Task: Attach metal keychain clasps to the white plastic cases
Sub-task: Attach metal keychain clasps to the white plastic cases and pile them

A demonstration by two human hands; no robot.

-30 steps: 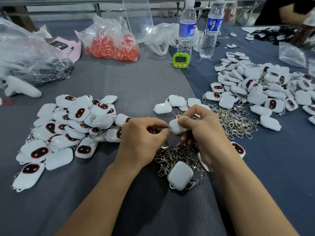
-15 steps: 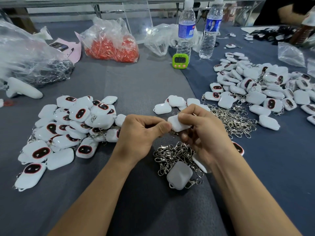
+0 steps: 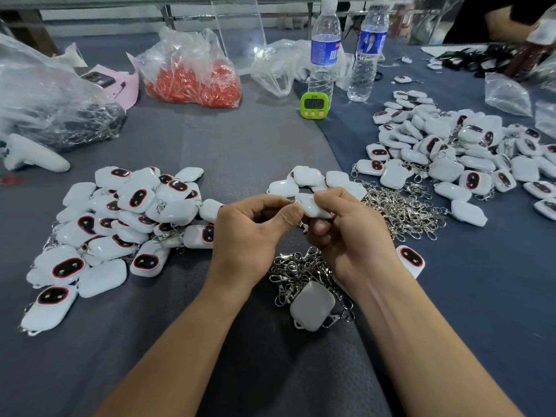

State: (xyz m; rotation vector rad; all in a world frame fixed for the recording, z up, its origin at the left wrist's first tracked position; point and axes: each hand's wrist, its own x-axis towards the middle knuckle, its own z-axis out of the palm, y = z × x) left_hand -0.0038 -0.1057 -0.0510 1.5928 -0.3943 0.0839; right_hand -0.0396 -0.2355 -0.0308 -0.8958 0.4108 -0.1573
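Observation:
My right hand (image 3: 346,233) grips a white plastic case (image 3: 313,206) above the table's middle. My left hand (image 3: 252,233) pinches at the case's left corner with thumb and forefinger; a bit of metal clasp (image 3: 303,227) hangs just below them. Below my hands lies a small heap of metal clasps (image 3: 298,269), with one white case (image 3: 313,305) on it that has a clasp on. A pile of white cases with dark oval faces (image 3: 120,230) lies at the left. A few plain white cases (image 3: 304,179) lie just beyond my hands.
A larger clasp heap (image 3: 403,209) and a big pile of cases (image 3: 457,155) fill the right. At the back stand two water bottles (image 3: 325,52), a green timer (image 3: 313,105), a bag of red parts (image 3: 192,76) and other plastic bags (image 3: 45,100). Another person's arm (image 3: 508,22) is at far right.
Both hands have lifted the case slightly up and away from me. My left thumb and forefinger have closed tighter on the case's corner.

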